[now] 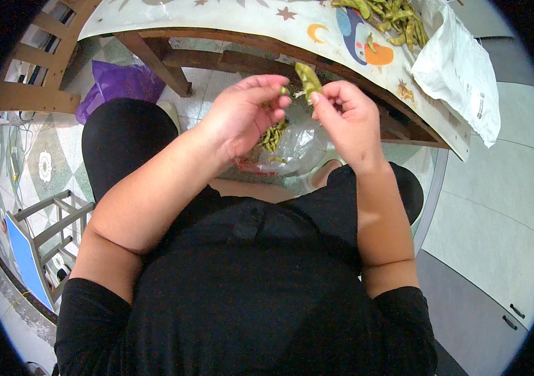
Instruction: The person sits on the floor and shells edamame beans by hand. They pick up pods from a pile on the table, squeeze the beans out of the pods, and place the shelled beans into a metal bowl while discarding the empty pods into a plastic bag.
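Note:
My right hand [351, 116] pinches a green soybean pod [307, 76] between thumb and fingers, over the gap between my knees and the table. Close beside it, my left hand [242, 109] holds a small green bean [284, 91] at its fingertips. The two hands are apart. Beneath them, a clear plastic bag [304, 145] lies low by the floor, with several green pods [273, 135] in or beside it; my left hand partly hides these. On the table's far right is a heap of pods [398, 17].
A wooden table [217, 36] with a patterned white cover [242, 15] spans the front. A white bag [458, 72] hangs over its right edge. At left are a purple bag [120, 83], a wooden chair [35, 97] and a tipped blue-topped stool [31, 257]. Grey cabinets [486, 250] stand right.

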`<action>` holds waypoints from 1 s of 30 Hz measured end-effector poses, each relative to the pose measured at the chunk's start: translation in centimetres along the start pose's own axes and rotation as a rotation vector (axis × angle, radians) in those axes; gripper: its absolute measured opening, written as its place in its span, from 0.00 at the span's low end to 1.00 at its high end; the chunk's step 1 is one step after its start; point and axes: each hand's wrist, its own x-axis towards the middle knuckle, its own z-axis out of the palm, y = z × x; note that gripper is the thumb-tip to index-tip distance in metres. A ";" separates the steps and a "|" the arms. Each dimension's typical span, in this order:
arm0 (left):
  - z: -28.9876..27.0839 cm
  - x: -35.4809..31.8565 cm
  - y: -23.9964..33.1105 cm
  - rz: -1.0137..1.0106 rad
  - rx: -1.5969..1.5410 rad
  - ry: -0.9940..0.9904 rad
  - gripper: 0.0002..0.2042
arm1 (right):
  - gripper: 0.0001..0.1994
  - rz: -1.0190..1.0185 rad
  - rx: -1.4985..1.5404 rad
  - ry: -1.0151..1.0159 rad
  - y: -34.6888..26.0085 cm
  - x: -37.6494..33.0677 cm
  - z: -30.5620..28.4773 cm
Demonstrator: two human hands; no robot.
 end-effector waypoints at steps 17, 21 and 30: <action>-0.3 0.1 1.3 -0.033 -0.102 0.195 0.10 | 0.05 -0.352 -0.351 -0.040 -3.2 -0.1 -2.4; 0.0 0.1 1.0 -0.108 -0.127 0.150 0.11 | 0.06 -0.223 -0.401 0.330 -4.4 2.6 -4.1; 0.5 -0.1 1.0 -0.166 0.165 -0.077 0.10 | 0.11 -0.218 -1.101 0.404 -4.4 11.6 -5.2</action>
